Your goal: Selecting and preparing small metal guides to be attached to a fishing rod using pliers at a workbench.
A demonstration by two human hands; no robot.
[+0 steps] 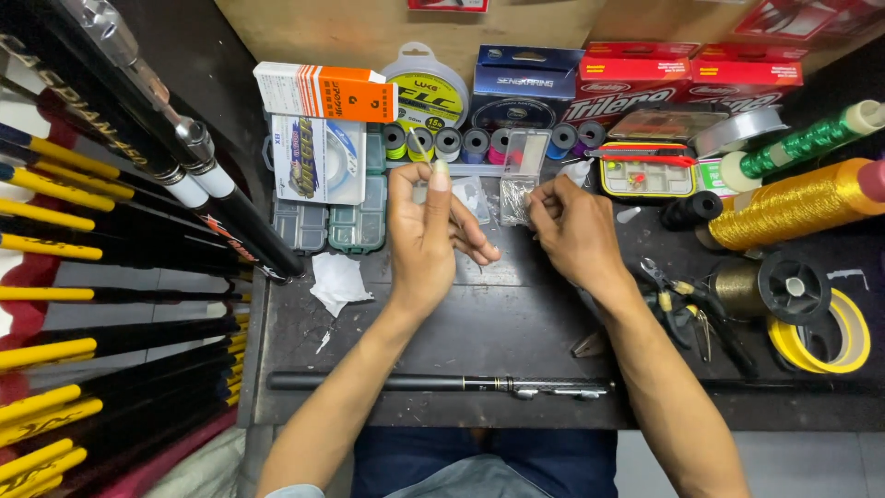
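Small clear bag (pixel 513 198): lay on the table (pixel 442 323) at the right hand's fingertips, holding what looked like fine metal fishing parts; the view was too small to say which.
Left hand (pixel 426 238): was raised just left of the bag, thumb and forefinger pinched narrowly on a thin pale sliver (pixel 422 148), probably a hook or a bit of line.
Right hand (pixel 573 232): rested just right of the bag, fingers curled and touching its edge.
Progress: one small piece was out and held up; the bag was still nearly full.
Thread spools (pixel 475 143): stood in a row just behind the bag.
Black rod section (pixel 433 383): lay untouched across the table, well in front of the bag.
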